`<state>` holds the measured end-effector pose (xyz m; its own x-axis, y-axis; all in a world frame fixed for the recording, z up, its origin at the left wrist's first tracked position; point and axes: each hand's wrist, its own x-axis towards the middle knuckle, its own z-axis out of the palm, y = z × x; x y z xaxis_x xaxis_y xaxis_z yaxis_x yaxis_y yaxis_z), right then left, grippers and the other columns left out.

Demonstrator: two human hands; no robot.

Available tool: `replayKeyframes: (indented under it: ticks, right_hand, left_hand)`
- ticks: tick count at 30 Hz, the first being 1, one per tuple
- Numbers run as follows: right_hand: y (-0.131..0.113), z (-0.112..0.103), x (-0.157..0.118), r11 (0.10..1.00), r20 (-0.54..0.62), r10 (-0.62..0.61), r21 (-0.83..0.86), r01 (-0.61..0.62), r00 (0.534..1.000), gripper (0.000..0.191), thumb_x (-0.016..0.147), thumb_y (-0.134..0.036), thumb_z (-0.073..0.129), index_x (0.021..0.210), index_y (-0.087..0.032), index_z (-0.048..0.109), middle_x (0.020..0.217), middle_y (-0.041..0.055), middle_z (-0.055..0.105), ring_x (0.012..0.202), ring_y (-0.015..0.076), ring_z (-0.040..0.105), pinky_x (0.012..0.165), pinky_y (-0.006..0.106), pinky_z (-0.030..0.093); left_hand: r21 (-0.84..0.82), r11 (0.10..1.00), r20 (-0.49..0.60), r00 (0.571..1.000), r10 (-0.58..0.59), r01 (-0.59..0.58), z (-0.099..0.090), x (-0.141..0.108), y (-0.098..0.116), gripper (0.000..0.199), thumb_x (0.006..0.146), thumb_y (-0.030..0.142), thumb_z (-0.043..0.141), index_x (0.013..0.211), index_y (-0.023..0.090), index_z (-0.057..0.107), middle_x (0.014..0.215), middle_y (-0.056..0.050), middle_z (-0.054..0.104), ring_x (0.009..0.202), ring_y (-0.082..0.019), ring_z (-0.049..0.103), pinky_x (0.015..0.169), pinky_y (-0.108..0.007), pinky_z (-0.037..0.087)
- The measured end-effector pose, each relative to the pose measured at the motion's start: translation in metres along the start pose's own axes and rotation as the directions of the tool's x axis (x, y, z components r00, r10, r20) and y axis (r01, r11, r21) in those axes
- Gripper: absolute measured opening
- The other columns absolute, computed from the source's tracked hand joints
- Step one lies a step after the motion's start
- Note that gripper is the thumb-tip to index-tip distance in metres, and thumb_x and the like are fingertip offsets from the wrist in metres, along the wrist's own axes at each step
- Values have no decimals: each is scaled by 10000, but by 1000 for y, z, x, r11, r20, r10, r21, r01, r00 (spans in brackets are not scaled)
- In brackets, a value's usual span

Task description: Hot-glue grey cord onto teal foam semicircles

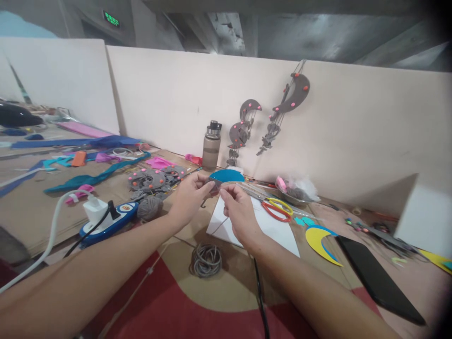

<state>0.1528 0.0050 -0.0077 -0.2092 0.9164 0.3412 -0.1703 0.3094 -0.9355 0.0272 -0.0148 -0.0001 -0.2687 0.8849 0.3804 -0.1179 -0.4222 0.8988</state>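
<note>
My left hand point(193, 195) is closed, its thumb and fingers pinching a small grey piece point(213, 181), mostly covered by the fingers. Close beside it, my right hand point(238, 207) is closed in a pinch on a thin grey cord point(219, 227), which trails down below the fingers. The exact point where cord and piece meet is too small to make out. Under the hands lies a white sheet point(278, 235). A teal rounded piece point(228, 175) is just behind the fingertips. Nearer to me rests a coil of grey cord point(205, 260).
Scissors point(277, 209) with red and yellow handles lie right of my hands. Farther right are a yellow crescent point(319, 240) and a black phone point(379, 278). On the left are a power strip point(109, 223), a yarn ball point(149, 208) and decorated grey pieces point(151, 181). A bottle point(211, 148) stands behind.
</note>
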Motion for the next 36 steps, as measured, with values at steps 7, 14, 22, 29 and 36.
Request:
replayKeyframes:
  ticks: [7,14,22,29,36]
  right_hand:
    - [9,-5,4,983,-62,-78,-173,67,995,177,763,-380,586,811,-213,620,687,-36,545,573,98,389,508,233,305]
    - [14,-5,5,979,-74,-77,-195,61,994,159,755,-364,599,796,-212,626,702,-31,580,619,110,431,576,245,339]
    - [9,-3,0,981,-74,-27,-195,12,997,188,742,-384,602,793,-205,628,685,-33,573,595,109,423,555,246,322]
    - [5,-3,-4,980,-67,-18,-200,5,998,209,761,-397,588,822,-201,629,693,-30,560,555,100,377,525,246,308]
    - [6,-2,-5,984,-61,-25,-177,14,998,217,771,-409,589,827,-202,624,725,-27,566,588,102,397,555,246,334]
  left_hand:
    - [-229,965,45,992,-117,124,2,-3,2,183,728,273,658,739,141,532,738,-22,650,703,-128,625,762,-351,535]
    - [-264,957,29,993,-118,122,2,-4,2,175,727,268,651,753,148,526,738,-21,639,721,-137,624,756,-359,541]
    - [-241,965,-12,994,-107,101,3,-4,1,190,727,289,647,755,159,512,729,-1,611,696,-127,608,725,-357,546]
    - [-273,958,11,996,-92,92,1,-4,-2,206,720,312,655,770,167,518,762,-18,642,718,-141,627,713,-338,541]
    - [-306,946,-1,994,-112,106,2,-4,-1,217,705,308,670,760,170,511,746,-14,655,720,-147,643,744,-357,538]
